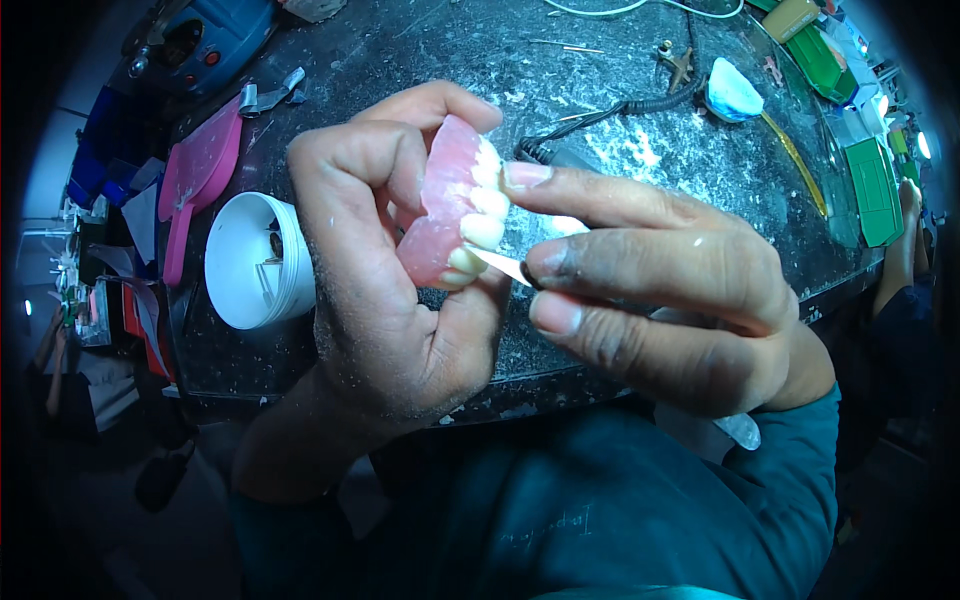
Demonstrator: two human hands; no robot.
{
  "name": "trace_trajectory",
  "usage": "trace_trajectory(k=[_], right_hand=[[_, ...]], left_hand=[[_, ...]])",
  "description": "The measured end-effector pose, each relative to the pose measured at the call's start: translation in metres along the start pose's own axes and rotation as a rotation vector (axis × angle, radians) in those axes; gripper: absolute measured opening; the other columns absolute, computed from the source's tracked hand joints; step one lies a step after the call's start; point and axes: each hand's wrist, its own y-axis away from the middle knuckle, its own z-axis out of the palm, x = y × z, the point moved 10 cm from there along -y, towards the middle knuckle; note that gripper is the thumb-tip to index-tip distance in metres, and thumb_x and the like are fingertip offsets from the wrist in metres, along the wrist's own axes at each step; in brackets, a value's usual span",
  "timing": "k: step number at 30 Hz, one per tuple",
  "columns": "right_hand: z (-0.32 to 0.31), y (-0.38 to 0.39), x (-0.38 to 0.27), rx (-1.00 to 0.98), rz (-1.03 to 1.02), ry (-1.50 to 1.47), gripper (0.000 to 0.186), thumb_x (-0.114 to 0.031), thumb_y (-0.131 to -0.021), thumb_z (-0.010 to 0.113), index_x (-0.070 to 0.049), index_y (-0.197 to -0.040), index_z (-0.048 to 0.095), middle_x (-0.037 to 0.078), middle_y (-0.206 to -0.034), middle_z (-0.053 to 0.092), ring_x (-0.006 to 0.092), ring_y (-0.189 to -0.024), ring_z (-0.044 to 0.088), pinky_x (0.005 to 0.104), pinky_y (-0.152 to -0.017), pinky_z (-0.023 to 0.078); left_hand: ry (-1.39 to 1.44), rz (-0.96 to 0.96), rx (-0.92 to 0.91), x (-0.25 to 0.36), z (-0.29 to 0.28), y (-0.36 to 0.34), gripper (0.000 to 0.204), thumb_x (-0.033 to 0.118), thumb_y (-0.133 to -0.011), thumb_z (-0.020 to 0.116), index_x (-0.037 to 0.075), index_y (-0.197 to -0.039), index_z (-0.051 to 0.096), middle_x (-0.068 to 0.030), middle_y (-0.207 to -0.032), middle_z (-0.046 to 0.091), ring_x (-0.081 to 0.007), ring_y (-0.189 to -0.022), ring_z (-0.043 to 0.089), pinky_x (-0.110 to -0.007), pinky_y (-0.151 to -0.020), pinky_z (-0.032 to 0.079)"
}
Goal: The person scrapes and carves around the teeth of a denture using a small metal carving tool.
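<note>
A pink denture with white teeth [445, 175] is upright in my left hand [375, 290], whose curled fingers wrap round its back and sides. My right hand [680, 300] grips a small pointed blade tool [505, 265] between thumb and fingers; its pale tip touches the denture at the lower front teeth, and a metal end pokes out below the hand. One fingertip of my right hand rests against the upper teeth.
On the dusty dark bench [360, 60] are a white tub [225, 265], pink dustpan [190, 180], blue machine [210, 40], coiled cable [620, 108], blue-and-white piece [730, 90], yellow tool [795, 165] and green trays [875, 195]. Other people's limbs [905, 240] show at both edges.
</note>
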Motion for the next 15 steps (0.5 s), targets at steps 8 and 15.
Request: trace_trajectory(k=[8,15], right_hand=[[0.0025,-0.002,0.0012,-0.029,0.028,0.002,0.031,0.007,-0.069,0.073,0.003,-0.097,0.062,0.02,-0.103,0.057,0.0446,-0.101,0.062,0.047,-0.082,0.058],[-0.0004,-0.0019,0.0027,-0.024,0.041,0.072,0.033,0.007,-0.07,0.073,0.002,-0.1,0.061,0.019,-0.102,0.058,0.0425,-0.099,0.063,0.0457,-0.081,0.058]], left_hand=[[0.048,0.019,0.029,-0.0011,-0.0013,0.0016,0.053,0.021,-0.08,0.07,0.003,-0.108,0.029,-0.0275,-0.121,0.043,-0.0129,-0.097,0.047,-0.027,-0.086,0.045],[0.061,0.015,0.03,-0.0022,0.002,-0.001,0.045,0.015,-0.084,0.064,0.003,-0.108,0.028,-0.0273,-0.119,0.043,-0.0129,-0.098,0.046,-0.028,-0.09,0.042]])
